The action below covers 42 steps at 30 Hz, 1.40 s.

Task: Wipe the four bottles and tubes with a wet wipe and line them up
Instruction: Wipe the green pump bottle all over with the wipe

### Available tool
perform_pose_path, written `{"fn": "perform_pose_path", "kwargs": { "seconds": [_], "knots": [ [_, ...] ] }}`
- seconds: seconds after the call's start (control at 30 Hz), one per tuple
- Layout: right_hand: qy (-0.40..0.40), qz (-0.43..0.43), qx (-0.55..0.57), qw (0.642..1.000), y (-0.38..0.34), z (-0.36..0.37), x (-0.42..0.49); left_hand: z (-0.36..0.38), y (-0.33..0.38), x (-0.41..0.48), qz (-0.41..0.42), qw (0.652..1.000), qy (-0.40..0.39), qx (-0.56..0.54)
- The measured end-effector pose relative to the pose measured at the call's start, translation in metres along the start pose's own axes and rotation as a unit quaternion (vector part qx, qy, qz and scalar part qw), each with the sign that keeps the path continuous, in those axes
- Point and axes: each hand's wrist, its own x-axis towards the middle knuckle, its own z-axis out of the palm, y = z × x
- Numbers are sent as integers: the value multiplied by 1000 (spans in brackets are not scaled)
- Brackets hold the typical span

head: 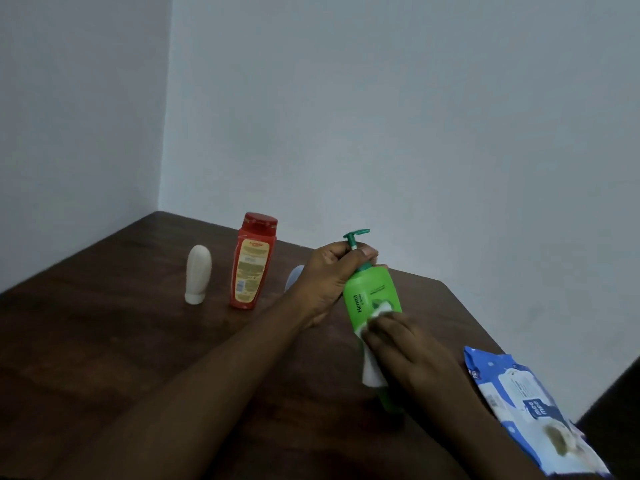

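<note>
A green pump bottle is held tilted above the brown table. My left hand grips its neck just under the pump head. My right hand presses a white wet wipe against the bottle's lower front. A white tube stands on its cap at the back left, with a red bottle upright beside it. A pale blue object stands behind my left hand, mostly hidden.
A blue and white pack of wet wipes lies flat at the table's right edge. The table sits in a corner between two pale walls. Its right corner drops off close to the pack.
</note>
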Motion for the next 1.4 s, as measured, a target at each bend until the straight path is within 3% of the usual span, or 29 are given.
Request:
{"fn": "perform_pose_path", "kwargs": {
  "seconds": [0.23, 0.37, 0.5, 0.67, 0.93, 1.17, 1.4],
  "knots": [
    [67, 103, 74, 990, 20, 5, 60, -2, 4, -1, 3, 1000, 27, 11],
    [91, 184, 151, 967, 27, 11, 44, -1, 4, -4, 5, 999, 26, 33],
    [58, 240, 162, 955, 21, 9, 0, -2, 7, -6, -7, 997, 39, 61],
    [2, 246, 176, 953, 7, 0, -60, -1, 7, -9, -14, 997, 45, 53],
    [7, 240, 182, 954, 0, -9, -88, 3, 11, -10, -13, 998, 37, 53],
    [51, 234, 125, 963, 9, 1, -24, 5, 14, -12, -2, 998, 25, 60],
    [77, 227, 169, 956, 30, 0, 53, 3, 12, -11, 0, 997, 41, 69]
  ]
}}
